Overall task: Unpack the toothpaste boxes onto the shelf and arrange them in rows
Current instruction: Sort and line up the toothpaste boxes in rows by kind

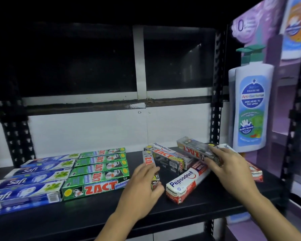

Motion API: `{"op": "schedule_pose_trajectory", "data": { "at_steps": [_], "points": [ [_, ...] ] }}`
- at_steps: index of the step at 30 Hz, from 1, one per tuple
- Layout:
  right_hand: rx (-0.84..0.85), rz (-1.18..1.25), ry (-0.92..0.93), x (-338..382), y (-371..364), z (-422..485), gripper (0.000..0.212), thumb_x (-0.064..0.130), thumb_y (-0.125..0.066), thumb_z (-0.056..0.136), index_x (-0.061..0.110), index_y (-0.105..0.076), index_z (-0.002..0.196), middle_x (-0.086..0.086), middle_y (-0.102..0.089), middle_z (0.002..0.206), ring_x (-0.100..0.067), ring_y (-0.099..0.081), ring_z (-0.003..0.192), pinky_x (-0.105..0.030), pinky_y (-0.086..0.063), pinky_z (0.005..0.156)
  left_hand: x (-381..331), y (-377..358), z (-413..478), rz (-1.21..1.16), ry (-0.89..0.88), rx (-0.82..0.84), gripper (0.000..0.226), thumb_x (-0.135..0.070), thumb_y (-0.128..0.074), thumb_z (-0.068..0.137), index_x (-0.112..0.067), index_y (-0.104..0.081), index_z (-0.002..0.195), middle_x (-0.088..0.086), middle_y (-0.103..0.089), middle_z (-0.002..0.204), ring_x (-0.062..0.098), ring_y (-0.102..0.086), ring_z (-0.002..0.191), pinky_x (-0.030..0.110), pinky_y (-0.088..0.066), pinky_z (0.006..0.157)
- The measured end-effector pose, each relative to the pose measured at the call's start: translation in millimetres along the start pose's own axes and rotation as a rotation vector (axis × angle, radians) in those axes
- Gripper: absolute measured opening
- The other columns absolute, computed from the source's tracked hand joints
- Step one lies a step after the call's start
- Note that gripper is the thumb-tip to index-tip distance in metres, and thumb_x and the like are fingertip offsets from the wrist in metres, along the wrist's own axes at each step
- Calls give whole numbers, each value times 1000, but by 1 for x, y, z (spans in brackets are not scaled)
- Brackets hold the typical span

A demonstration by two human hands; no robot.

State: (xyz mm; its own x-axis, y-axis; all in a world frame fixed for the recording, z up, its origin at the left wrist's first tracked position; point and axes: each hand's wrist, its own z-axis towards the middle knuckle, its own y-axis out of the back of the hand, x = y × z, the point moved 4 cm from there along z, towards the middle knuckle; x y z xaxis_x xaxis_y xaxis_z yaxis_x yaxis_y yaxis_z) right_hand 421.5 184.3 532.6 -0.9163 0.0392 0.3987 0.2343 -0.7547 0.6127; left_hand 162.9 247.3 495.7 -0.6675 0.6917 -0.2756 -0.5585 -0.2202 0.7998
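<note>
I'm in the sorting step: the blue-and-white Safi cardboard boxes (30, 181) and the green Zact cardboard boxes (97, 171) already lie in tidy rows on the left of the black metal shelf (94, 211). The right half is a loose heap.

My left hand (142, 181) has fingers and thumb curled round a slim silver-and-black Zact box (148, 160), which lies on the shelf just right of the green row. My right hand (231, 167) pinches the near end of a second silver-and-black Zact box (193, 148), which is tilted and raised above the heap, its far end toward the back wall. A red-and-white Pepsodent box (186, 183) lies askew between my hands, with more underneath and behind.

Next, I judge, both dark boxes need turning parallel to the green row and laying beside it to start a new column. I should lift cleanly, since the heap could slide. The white pump bottles (250, 105) on the neighbouring shelf stand well clear.
</note>
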Motion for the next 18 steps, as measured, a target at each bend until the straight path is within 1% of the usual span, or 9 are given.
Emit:
{"op": "schedule_pose_trajectory", "data": {
  "at_steps": [3,5,7,10,13,14,16,18],
  "points": [
    [-79,-8,-48,-15,14,2,46,32,-73,85,14,-66,126,-9,-68,112,-30,-63,99,-34,-46,77,-3,-2,4,0,6,-11,53,-42,-44,98,-29,-37,150,-18,-29,155,-3,-9,144,16,-10,116],
    [-92,-23,-83,-25,18,5,47,36,-72,85,15,-66,126,-9,-69,110,-30,-64,96,-35,-47,77,-3,-5,8,-9,21,-13,53,-42,-44,98,-29,-38,149,-18,-30,155,-2,-11,144,20,-13,118],
    [-71,-32,-111,-34,19,6,48,39,-71,85,17,-66,127,-8,-69,107,-30,-64,94,-37,-48,75,-3,-8,10,-30,36,-9,52,-41,-45,97,-29,-40,148,-17,-32,155,-2,-12,144,24,-17,120],
    [3,-33,-138,-44,12,4,50,42,-70,86,20,-63,130,-8,-69,111,-29,-64,99,-37,-50,78,0,-8,9,-45,51,-5,49,-41,-44,99,-33,-40,146,-19,-30,154,-4,-11,144,25,-17,120],
    [12,-87,-155,-44,10,4,57,54,-64,84,20,-63,131,-6,-67,122,-28,-62,108,-39,-52,86,-1,-7,8,-32,43,-4,46,-42,-43,100,-38,-40,146,-22,-28,155,-4,-9,144,25,-16,121],
    [-17,-147,-135,-40,10,5,59,57,-61,84,21,-62,131,-5,-64,127,-30,-59,111,-41,-51,89,-1,-6,8,-24,37,0,47,-43,-43,100,-38,-40,146,-22,-28,155,-4,-8,144,25,-16,121],
    [-98,-225,-41,-23,11,7,54,53,-64,85,21,-64,129,-4,-61,131,-30,-54,115,-45,-48,93,0,-5,8,3,23,11,48,-48,-41,100,-39,-38,147,-24,-27,155,-5,-7,144,23,-15,120],
    [-114,-148,97,0,6,13,42,42,-67,88,21,-67,123,-1,-63,127,-26,-53,114,-42,-48,92,3,-3,7,23,15,18,49,-53,-37,100,-41,-36,148,-26,-25,155,-6,-7,144,21,-14,119]
  ]
}}
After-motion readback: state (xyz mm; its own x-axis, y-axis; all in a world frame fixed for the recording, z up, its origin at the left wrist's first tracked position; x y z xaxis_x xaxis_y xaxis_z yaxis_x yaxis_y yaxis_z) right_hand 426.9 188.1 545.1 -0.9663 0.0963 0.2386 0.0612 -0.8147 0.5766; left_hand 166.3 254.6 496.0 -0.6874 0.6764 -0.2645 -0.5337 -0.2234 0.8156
